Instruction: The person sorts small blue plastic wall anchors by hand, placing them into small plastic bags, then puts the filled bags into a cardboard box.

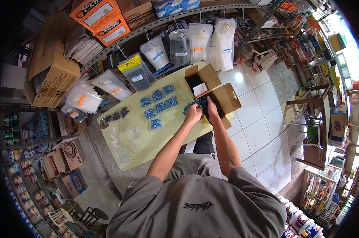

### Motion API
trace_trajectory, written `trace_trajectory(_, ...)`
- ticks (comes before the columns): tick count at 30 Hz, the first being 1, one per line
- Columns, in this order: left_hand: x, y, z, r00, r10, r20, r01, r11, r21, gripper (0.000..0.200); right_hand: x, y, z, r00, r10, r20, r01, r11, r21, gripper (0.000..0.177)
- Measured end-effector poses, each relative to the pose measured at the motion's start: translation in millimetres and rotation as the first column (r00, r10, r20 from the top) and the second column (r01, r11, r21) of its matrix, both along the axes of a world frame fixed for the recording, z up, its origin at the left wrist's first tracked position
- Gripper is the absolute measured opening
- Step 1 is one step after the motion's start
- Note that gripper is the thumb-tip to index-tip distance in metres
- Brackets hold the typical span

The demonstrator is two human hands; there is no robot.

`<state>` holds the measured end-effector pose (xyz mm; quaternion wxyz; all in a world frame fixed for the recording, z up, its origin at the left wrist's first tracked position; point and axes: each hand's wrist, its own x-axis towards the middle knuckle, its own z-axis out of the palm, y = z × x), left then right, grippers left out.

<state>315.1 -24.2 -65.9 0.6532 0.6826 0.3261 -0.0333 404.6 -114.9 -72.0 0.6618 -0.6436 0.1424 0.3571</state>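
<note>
My left hand (193, 113) is at the right end of the pale yellow table (163, 146), its fingers closed at a small bag of blue pieces (202, 104). Close beside it, my right hand (213, 110) is at the same bag, by the open cardboard box (229, 99); what its fingers hold is hard to make out. Another open box with dark contents (208, 77) stands just behind. Several clear bags of blue pieces (160, 106) lie in rows left of my hands. Dark pieces in small bags (115, 116) lie at the table's left end.
Empty-looking clear plastic bags (126, 141) lie on the table's left part. Packs of cable ties (199, 41) hang from the shelf behind. A large carton (52, 75) stands at the left, a wooden table (316, 152) at the right.
</note>
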Motion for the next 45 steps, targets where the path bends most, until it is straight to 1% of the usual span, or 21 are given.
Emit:
trace_trajectory(2,3,-1,-4,0.999,-0.024,0.045,0.015,0.982,0.190,0.020,6,2,2,0.999,0.013,-0.036,-0.013,1.000,0.003,0.043)
trace_trajectory(5,2,1,18,0.996,-0.089,-0.012,0.089,0.954,0.287,0.023,14,2,9,0.991,0.086,-0.102,-0.093,0.994,-0.062,0.045)
trace_trajectory(7,0,2,32,0.997,-0.078,-0.012,0.078,0.966,0.247,0.026,20,2,-10,0.981,0.140,-0.136,-0.157,0.980,-0.123,0.046)
trace_trajectory(9,1,3,35,0.998,-0.064,-0.007,0.064,0.976,0.209,0.028,35,-2,-76,0.897,0.403,0.180,-0.330,0.883,-0.334,0.046)
trace_trajectory(10,1,4,32,0.999,-0.047,-0.002,0.047,0.992,0.117,0.029,35,0,-74,0.896,0.405,0.180,-0.333,0.883,-0.332,0.046)
trace_trajectory(12,0,3,21,1.000,-0.031,0.001,0.031,0.999,0.025,0.030,33,6,-58,0.424,0.824,0.375,-0.343,0.530,-0.776,0.045)
trace_trajectory(13,1,3,13,0.998,-0.059,-0.001,0.059,0.996,0.061,0.031,29,8,-39,0.424,0.823,0.379,-0.341,0.532,-0.775,0.045)
trace_trajectory(15,2,5,13,0.996,-0.090,0.000,0.089,0.991,0.099,0.031,20,9,-4,0.828,0.499,0.257,-0.349,0.817,-0.460,0.046)
trace_trajectory(16,2,4,20,0.997,-0.079,-0.015,0.080,0.995,0.060,0.031,26,10,-5,0.924,0.381,0.000,-0.361,0.876,-0.321,0.050)
trace_trajectory(20,-1,1,36,0.998,0.052,-0.024,-0.053,0.998,-0.022,0.030,21,13,0,0.901,0.430,0.056,-0.389,0.859,-0.334,0.053)
trace_trajectory(22,-3,0,9,0.999,0.041,0.016,-0.042,0.995,0.089,0.029,15,15,9,0.666,0.702,0.252,-0.438,0.641,-0.630,0.037)
trace_trajectory(23,-1,-1,5,0.998,0.025,0.063,-0.037,0.980,0.198,0.028,14,14,9,0.667,0.701,0.252,-0.436,0.642,-0.631,0.037)
trace_trajectory(25,0,1,11,0.999,-0.019,0.040,0.009,0.971,0.241,0.028,12,13,9,0.542,0.749,0.380,-0.374,0.621,-0.689,0.033)
trace_trajectory(26,0,2,21,0.998,-0.062,0.011,0.057,0.958,0.282,0.028,14,12,4,0.542,0.749,0.382,-0.372,0.621,-0.690,0.033)
trace_trajectory(27,2,3,31,0.998,-0.064,0.014,0.057,0.957,0.284,0.028,17,12,-1,0.654,0.677,0.336,-0.397,0.686,-0.610,0.038)
trace_trajectory(29,2,2,46,0.998,-0.036,-0.050,0.040,0.995,0.086,0.032,23,9,-25,0.834,0.519,0.188,-0.403,0.805,-0.435,0.052)
trace_trajectory(33,-1,3,49,0.999,-0.005,-0.039,0.006,0.999,0.036,0.034,33,8,-65,0.843,0.507,0.182,-0.436,0.840,-0.322,0.051)
trace_trajectory(36,-1,0,19,1.000,0.011,-0.022,-0.011,1.000,-0.009,0.028,26,11,-23,0.770,0.618,0.158,-0.476,0.722,-0.503,0.052)
trace_trajectory(38,1,0,-2,0.998,-0.056,0.036,0.049,0.983,0.179,0.027,23,15,-13,0.884,0.464,0.051,-0.405,0.816,-0.413,0.055)
trace_trajectory(41,1,-3,-4,0.996,-0.083,0.040,0.065,0.944,0.323,0.028,12,24,6,0.916,0.391,0.084,-0.311,0.828,-0.467,0.064)
trace_trajectory(45,-2,2,8,0.995,-0.101,0.004,0.097,0.964,0.248,0.029,12,25,-8,0.874,0.477,0.090,-0.363,0.766,-0.530,0.069)
